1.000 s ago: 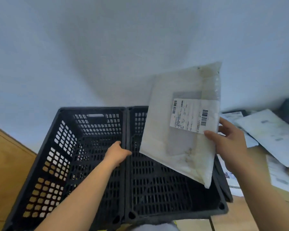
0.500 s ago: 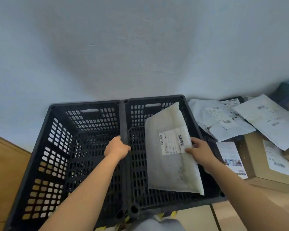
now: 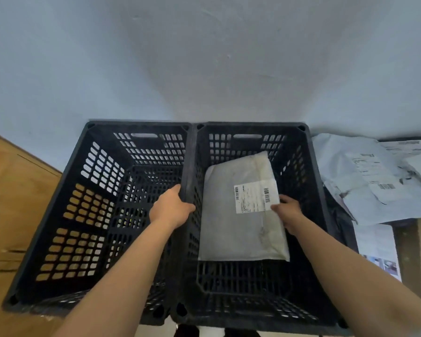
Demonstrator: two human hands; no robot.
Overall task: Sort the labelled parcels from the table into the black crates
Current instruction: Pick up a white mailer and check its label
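pinching the right edge of the flat white padded mailer (image 3: 241, 215) with my right hand (image 3: 286, 211), fingers curled over it just beside the printed barcode label (image 3: 254, 198), i have it low inside the right black slatted plastic crate (image 3: 311, 171), tilted with its far end leaning toward the crate's back wall. whether its near end already touches the floor of that crate i cannot tell. my left hand (image 3: 171, 209) grips the shared rim on the crate's left, where the left black slatted plastic crate (image 3: 58, 215) butts against it.

i judge the mailer light, soft and a little floppy, slick enough to slide, so an edge hold near the label suits it best. it looks grubby, with smudges and creases, label facing up.

right of the right crate lie more pale plastic mailers (image 3: 365, 181) with labels, overlapping in a loose heap.
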